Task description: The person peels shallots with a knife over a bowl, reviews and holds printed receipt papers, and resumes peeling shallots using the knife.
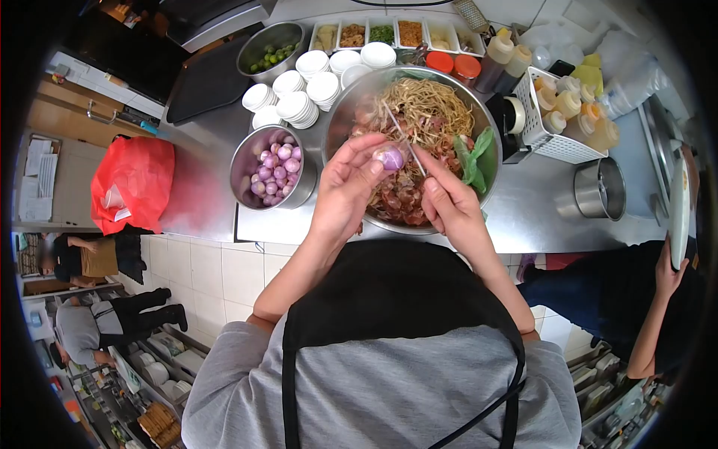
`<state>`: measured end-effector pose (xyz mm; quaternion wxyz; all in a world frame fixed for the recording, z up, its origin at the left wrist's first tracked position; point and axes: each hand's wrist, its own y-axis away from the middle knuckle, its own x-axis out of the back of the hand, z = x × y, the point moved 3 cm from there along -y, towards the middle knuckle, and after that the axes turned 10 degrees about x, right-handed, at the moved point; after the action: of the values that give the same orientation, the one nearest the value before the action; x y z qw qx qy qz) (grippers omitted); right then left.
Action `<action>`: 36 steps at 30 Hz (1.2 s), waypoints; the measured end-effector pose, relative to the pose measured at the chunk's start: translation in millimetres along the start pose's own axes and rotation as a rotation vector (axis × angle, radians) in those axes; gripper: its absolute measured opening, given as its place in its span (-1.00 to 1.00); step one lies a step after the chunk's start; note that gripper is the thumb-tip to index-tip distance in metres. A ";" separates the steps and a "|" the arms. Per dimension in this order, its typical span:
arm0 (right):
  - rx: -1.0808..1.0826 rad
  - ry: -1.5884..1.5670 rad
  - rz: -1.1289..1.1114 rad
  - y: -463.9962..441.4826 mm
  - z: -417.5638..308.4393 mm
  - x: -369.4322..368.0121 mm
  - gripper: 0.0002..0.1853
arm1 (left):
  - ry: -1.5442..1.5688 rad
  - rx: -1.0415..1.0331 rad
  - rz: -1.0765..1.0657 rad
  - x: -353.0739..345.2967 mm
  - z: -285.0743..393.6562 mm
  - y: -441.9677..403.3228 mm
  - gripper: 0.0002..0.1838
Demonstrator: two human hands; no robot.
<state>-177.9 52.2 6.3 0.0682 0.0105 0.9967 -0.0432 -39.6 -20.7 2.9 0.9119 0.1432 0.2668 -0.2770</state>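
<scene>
Over a large steel bowl [490, 176], my left hand [353, 176] holds a peeled purple shallot [390, 156] between thumb and fingers. My right hand [451, 196] is closed on a thin knife [394, 120], its blade slanting up and left close beside the shallot. Pale shredded strips [430, 108] and brownish-red pieces [400, 202] fill the bowl below both hands. A green leafy or plastic piece [477, 157] lies at its right side. Left of my left hand, a smaller steel pot [238, 176] holds several purple shallots [277, 170].
Stacks of white cups [323, 87], a bowl of green limes [271, 58] and a tray of toppings [381, 34] stand behind. A red bag [134, 179] is at left; a white bottle basket [553, 142] and steel container [600, 189] at right. Another person's hand [668, 266] holds a plate.
</scene>
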 end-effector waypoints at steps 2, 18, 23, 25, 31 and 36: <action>-0.026 -0.050 0.037 -0.5 0.7 5.0 -0.60 | 0.034 0.022 -0.016 4.2 -0.6 -1.1 -0.63; -0.101 0.211 0.145 15.2 22.1 35.7 -0.59 | -0.819 -0.096 0.656 147.9 50.2 25.3 -0.78; -0.131 0.183 0.106 11.8 18.7 34.5 -0.59 | -1.262 -0.308 0.455 97.2 29.8 -4.0 -0.77; -0.114 0.178 0.089 9.1 14.8 32.4 -0.59 | -1.237 -0.302 0.275 66.7 4.4 -28.1 -0.76; -0.129 0.187 0.182 9.6 15.3 47.1 -0.59 | -1.611 -0.168 -0.147 20.9 -81.4 -33.7 -0.75; 0.134 0.654 0.197 -23.5 34.9 63.8 -0.50 | -1.462 0.066 -0.335 17.4 -76.9 -18.2 -0.78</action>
<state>-236.9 26.7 -34.9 -0.2519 0.1246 0.9549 -0.0963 -69.2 -11.3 -71.9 0.7976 -0.0925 -0.3972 -0.4444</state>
